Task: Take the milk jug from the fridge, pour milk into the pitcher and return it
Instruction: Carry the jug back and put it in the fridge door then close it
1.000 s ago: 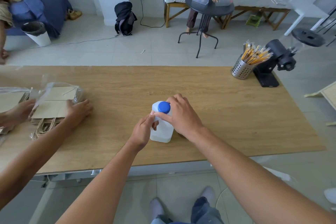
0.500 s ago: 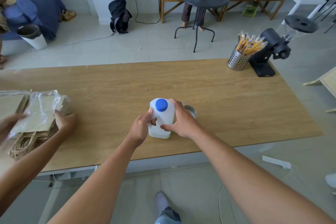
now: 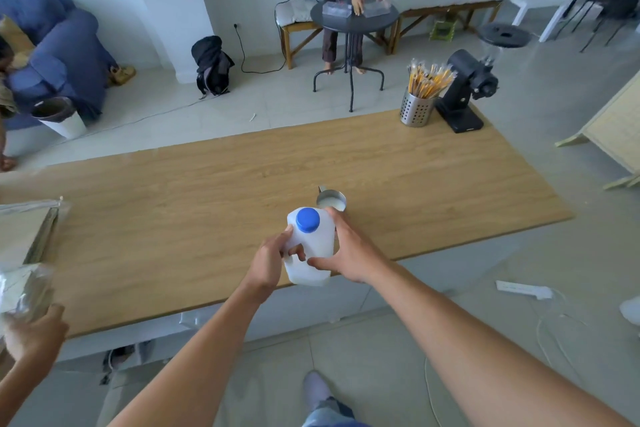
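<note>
- The wooden table [image 3: 207,211] sits lower and farther from me than a second ago, so I think I am stepping back from it.
- The milk jug [image 3: 309,246] was standing on the table; now it looks lifted at the near edge, tipped a little toward me.
- My left hand [image 3: 268,262] is wrapped around the jug's handle side, and my right hand [image 3: 349,258] is clamped on its other side.
- The blue cap [image 3: 307,219] is on, and my right hand has come off it.
- The steel pitcher [image 3: 331,202] shows now, just behind the jug, with milk inside.
- So pouring looks done, and the fridge trip is next.
- I cannot see the fridge anywhere.
- I cannot tell how much milk is left in the jug.
- The pitcher's bottom hides behind the jug and my right hand.
</note>
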The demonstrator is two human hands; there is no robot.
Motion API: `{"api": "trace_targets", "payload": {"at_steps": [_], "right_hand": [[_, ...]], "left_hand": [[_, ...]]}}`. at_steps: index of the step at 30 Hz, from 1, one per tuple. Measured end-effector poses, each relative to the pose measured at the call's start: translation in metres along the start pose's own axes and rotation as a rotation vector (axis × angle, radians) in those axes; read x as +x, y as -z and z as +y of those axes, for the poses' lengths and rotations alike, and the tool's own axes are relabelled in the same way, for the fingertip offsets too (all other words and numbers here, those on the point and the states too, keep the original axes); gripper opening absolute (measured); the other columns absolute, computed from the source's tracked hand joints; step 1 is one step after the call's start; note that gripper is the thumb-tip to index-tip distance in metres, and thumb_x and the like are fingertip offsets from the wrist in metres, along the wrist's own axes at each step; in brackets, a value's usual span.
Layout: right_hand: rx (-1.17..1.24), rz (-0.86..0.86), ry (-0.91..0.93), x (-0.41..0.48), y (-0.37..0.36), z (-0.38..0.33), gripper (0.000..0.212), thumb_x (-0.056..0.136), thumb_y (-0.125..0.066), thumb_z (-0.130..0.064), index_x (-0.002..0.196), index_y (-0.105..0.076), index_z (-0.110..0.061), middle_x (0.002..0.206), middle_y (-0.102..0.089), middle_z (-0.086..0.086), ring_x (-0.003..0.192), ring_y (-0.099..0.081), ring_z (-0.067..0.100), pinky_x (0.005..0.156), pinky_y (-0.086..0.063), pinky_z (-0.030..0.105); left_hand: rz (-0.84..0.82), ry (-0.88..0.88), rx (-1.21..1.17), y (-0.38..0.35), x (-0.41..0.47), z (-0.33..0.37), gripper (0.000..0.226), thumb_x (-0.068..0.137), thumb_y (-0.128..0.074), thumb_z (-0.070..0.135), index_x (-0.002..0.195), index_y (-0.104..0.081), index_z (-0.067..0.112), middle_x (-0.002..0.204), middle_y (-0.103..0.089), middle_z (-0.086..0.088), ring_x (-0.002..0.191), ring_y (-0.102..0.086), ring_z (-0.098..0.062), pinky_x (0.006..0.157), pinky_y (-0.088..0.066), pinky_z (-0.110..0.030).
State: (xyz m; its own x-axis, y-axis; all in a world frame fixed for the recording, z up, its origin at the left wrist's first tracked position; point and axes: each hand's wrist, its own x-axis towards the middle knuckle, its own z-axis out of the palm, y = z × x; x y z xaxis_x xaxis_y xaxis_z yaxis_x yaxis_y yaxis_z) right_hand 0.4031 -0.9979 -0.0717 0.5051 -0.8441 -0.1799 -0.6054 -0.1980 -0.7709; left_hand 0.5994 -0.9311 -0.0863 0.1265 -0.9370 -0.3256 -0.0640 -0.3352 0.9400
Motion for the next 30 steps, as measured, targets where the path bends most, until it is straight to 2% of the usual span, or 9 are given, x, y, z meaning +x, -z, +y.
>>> {"api": "trace_targets", "payload": {"at_steps": [2, 5, 7, 10, 15, 19, 22, 26, 30], "right_hand": [[0.006, 0.036, 0.003, -0.022, 0.005, 0.001, 0.09, 0.081, -0.093, -0.034, 0.153, -0.039, -0.035, 0.14, -0.051, -0.013, 0.119, -0.055, 0.013, 0.08, -0.045, 0.02], [0.007, 0.095, -0.01, -0.058, 0.01, 0.005, 0.094, 0.079, -0.093, -0.039, 0.154, -0.037, -0.038, 0.147, -0.047, -0.014, 0.125, -0.056, 0.017, 0.089, -0.049, 0.035], [0.002, 0.122, -0.03, -0.083, 0.015, 0.008, 0.097, 0.078, -0.093, -0.043, 0.155, -0.035, -0.039, 0.15, -0.043, -0.012, 0.125, -0.056, 0.019, 0.092, -0.05, 0.038], [0.018, 0.176, -0.05, -0.12, 0.02, 0.016, 0.1, 0.075, -0.093, -0.047, 0.156, -0.035, -0.039, 0.152, -0.042, -0.011, 0.127, -0.056, 0.019, 0.099, -0.053, 0.044], [0.056, 0.298, -0.088, -0.184, 0.026, 0.033, 0.098, 0.077, -0.093, -0.044, 0.156, -0.037, -0.036, 0.148, -0.045, -0.009, 0.126, -0.055, 0.015, 0.093, -0.046, 0.031], [0.088, 0.381, -0.164, -0.233, 0.032, 0.047, 0.099, 0.076, -0.092, -0.048, 0.157, -0.036, -0.036, 0.149, -0.045, -0.009, 0.125, -0.058, 0.017, 0.097, -0.051, 0.038], [0.139, 0.441, -0.202, -0.268, 0.041, 0.056, 0.1, 0.075, -0.09, -0.056, 0.157, -0.036, -0.038, 0.149, -0.045, -0.011, 0.127, -0.056, 0.014, 0.102, -0.052, 0.038], [0.155, 0.526, -0.29, -0.31, 0.055, 0.065, 0.1, 0.078, -0.091, -0.055, 0.159, -0.035, -0.034, 0.151, -0.045, -0.01, 0.128, -0.055, 0.014, 0.105, -0.05, 0.038], [0.188, 0.633, -0.352, -0.345, 0.063, 0.073, 0.102, 0.065, -0.083, -0.069, 0.152, -0.039, -0.042, 0.147, -0.049, -0.013, 0.128, -0.057, 0.01, 0.105, -0.053, 0.041]], "left_hand": [[-0.019, 0.005, -0.039, -0.012, -0.014, 0.004, 0.061, 0.116, -0.037, 0.045, 0.079, -0.067, 0.007, 0.086, -0.068, -0.015, 0.087, -0.058, -0.025, 0.093, -0.041, -0.044], [-0.05, 0.007, -0.07, -0.033, -0.034, 0.007, 0.066, 0.114, -0.041, 0.045, 0.086, -0.063, -0.01, 0.087, -0.068, -0.018, 0.088, -0.061, -0.026, 0.094, -0.042, -0.044], [-0.073, 0.013, -0.088, -0.047, -0.048, 0.008, 0.063, 0.115, -0.041, 0.042, 0.086, -0.065, -0.009, 0.087, -0.068, -0.017, 0.087, -0.062, -0.026, 0.092, -0.043, -0.043], [-0.126, 0.009, -0.086, -0.068, -0.067, 0.007, 0.067, 0.113, -0.043, 0.045, 0.099, -0.065, -0.017, 0.093, -0.072, -0.018, 0.092, -0.066, -0.028, 0.098, -0.045, -0.045], [-0.221, 0.005, -0.057, -0.109, -0.094, 0.006, 0.057, 0.112, -0.044, 0.046, 0.089, -0.069, 0.001, 0.091, -0.072, -0.016, 0.091, -0.065, -0.029, 0.101, -0.043, -0.045], [-0.34, -0.023, -0.009, -0.144, -0.11, 0.007, 0.058, 0.113, -0.042, 0.044, 0.085, -0.064, -0.001, 0.088, -0.069, -0.021, 0.089, -0.063, -0.031, 0.097, -0.042, -0.046], [-0.426, -0.059, 0.009, -0.174, -0.12, 0.01, 0.062, 0.114, -0.038, 0.04, 0.093, -0.064, -0.012, 0.093, -0.069, -0.033, 0.091, -0.064, -0.032, 0.097, -0.044, -0.047], [-0.541, -0.051, 0.039, -0.214, -0.13, 0.017, 0.055, 0.116, -0.035, 0.033, 0.087, -0.068, -0.001, 0.087, -0.07, -0.023, 0.086, -0.064, -0.033, 0.092, -0.045, -0.045], [-0.696, -0.069, 0.085, -0.251, -0.132, 0.02, 0.062, 0.115, -0.033, 0.033, 0.093, -0.061, -0.018, 0.088, -0.071, -0.025, 0.087, -0.065, -0.033, 0.095, -0.045, -0.046]]}}
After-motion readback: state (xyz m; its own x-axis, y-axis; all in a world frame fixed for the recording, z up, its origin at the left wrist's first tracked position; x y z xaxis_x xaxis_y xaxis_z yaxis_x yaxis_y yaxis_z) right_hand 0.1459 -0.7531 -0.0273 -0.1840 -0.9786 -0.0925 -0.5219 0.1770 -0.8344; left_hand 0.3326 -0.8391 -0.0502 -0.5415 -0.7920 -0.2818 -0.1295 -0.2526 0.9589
